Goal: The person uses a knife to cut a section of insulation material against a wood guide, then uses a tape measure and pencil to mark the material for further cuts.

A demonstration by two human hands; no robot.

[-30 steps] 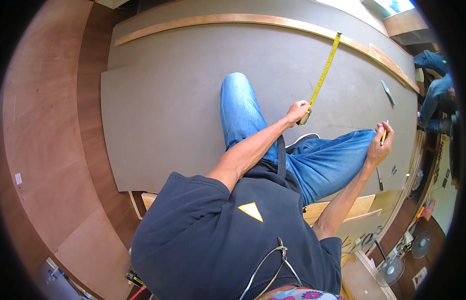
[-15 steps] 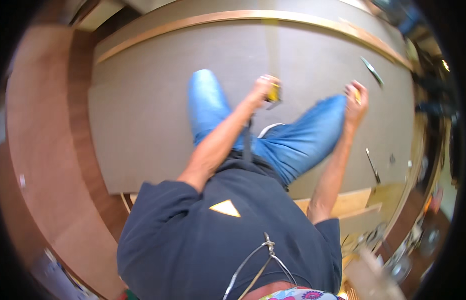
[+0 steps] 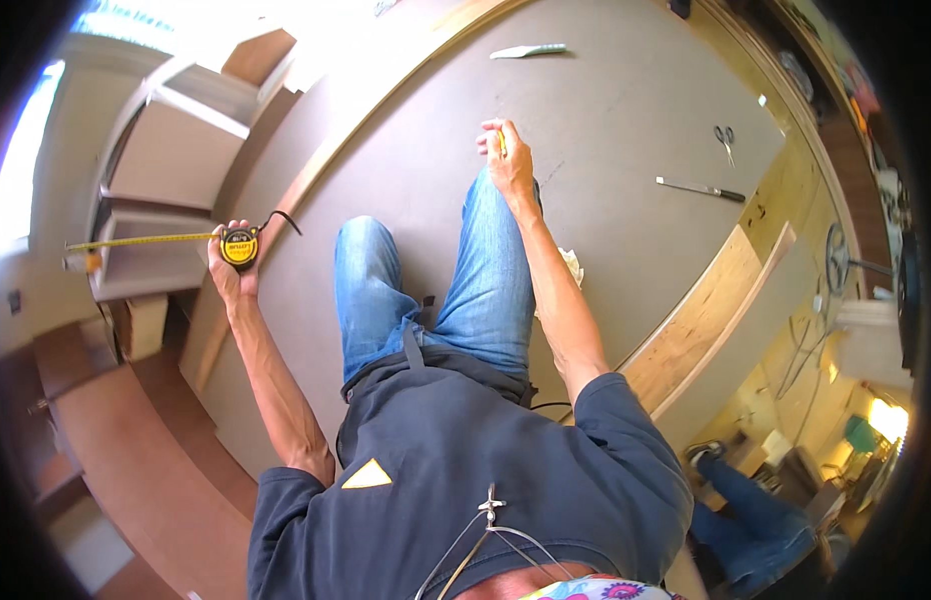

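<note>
My left hand [image 3: 232, 272] is closed round a yellow and black tape measure [image 3: 239, 247], held out to the left beside the long wooden strip. Its yellow blade [image 3: 151, 240] is drawn out leftward past the strip, and a black strap curls from the case. My right hand [image 3: 512, 172] is above my right knee, fingers curled on a small yellow stick-like thing [image 3: 502, 143], mostly hidden in the grip. Beyond that hand, a pale grey-green knife-like tool [image 3: 529, 51] lies on the large grey board [image 3: 606, 130] I kneel on.
A wooden strip [image 3: 358, 130] crosses the board at left. Scissors [image 3: 725, 142] and a slim dark-handled tool [image 3: 701, 188] lie at right, near wooden planks [image 3: 701, 310]. Brown panels [image 3: 151, 450] and cabinets [image 3: 176, 155] stand left. Another person's jeans-clad legs [image 3: 751, 525] show at lower right.
My body and view have turned left. The left hand, still holding the tape measure, has swung out leftward past my knee. The right hand keeps its yellow thing.
</note>
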